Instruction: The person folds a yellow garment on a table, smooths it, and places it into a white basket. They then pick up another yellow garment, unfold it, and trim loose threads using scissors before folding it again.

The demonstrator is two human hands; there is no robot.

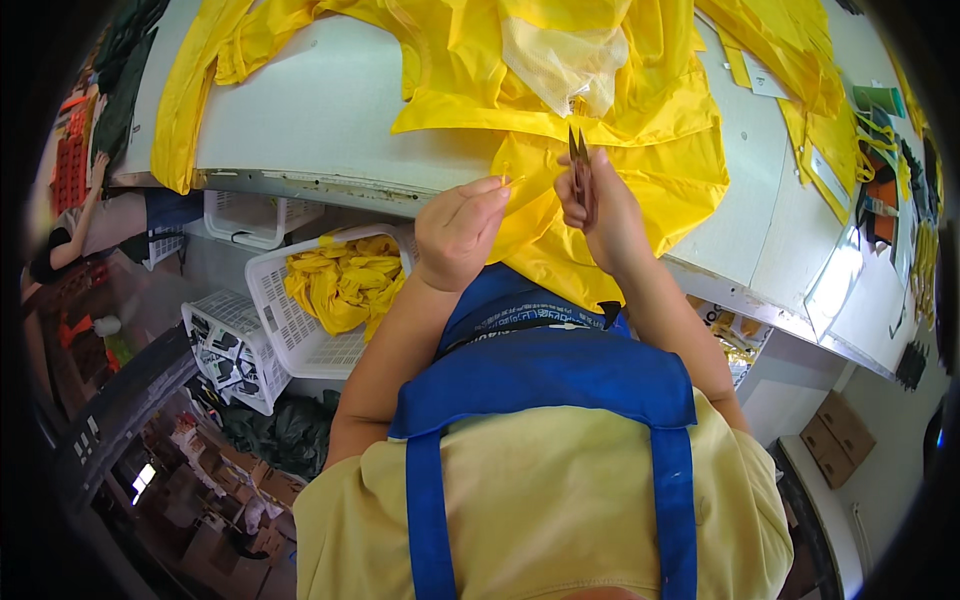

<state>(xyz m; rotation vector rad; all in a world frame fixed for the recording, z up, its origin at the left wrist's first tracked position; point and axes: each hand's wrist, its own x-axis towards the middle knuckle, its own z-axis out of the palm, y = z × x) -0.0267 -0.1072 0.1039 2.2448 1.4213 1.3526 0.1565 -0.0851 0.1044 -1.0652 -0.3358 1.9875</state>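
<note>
Seen from above, a person in a pale yellow shirt and blue apron stands at the near edge of a white worktable (330, 100). A bright yellow, shiny waterproof garment (620, 170) lies spread on the table, its lower part hanging over that near edge toward the person.

The right hand (600, 205) is closed around small brown thread snips (579, 165), blades pointing up and away, just in front of the garment's hem. The left hand (460, 225) is curled nearly shut, fingertips pinched on what looks like a thin loose thread; it is too fine to be sure.

Judging by this, trimming is under way on this one garment, with the hem area in hand and the rest spread flat. More yellow fabric fills a white slotted plastic basket (300, 320) below the table edge, left of the person; whether those pieces are finished cannot be told.

Bare tabletop lies left of the garment. To its right, yellow cut pieces (810, 120) crowd the table.
</note>
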